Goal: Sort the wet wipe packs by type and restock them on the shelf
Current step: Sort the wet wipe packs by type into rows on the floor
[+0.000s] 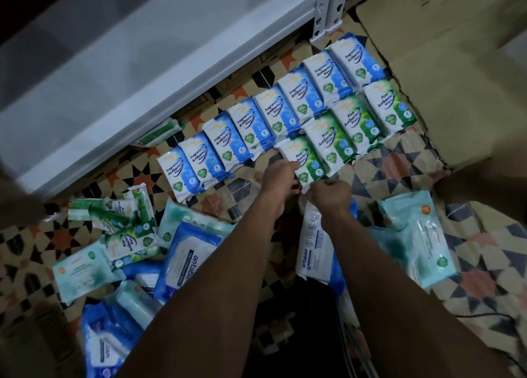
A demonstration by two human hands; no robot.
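A white shelf (119, 72) runs along the far left above the patterned floor (385, 175). Blue packs (245, 126) line up before it, green packs (353, 123) nearer. Both hands pinch the nearest green pack (309, 160): left hand (278, 178) and right hand (330, 193), fingers curled on its edge.

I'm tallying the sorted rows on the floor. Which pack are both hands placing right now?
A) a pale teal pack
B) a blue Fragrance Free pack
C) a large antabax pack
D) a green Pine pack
D: the left hand and right hand both grip the near edge of a green Pine pack at the end of the green row.
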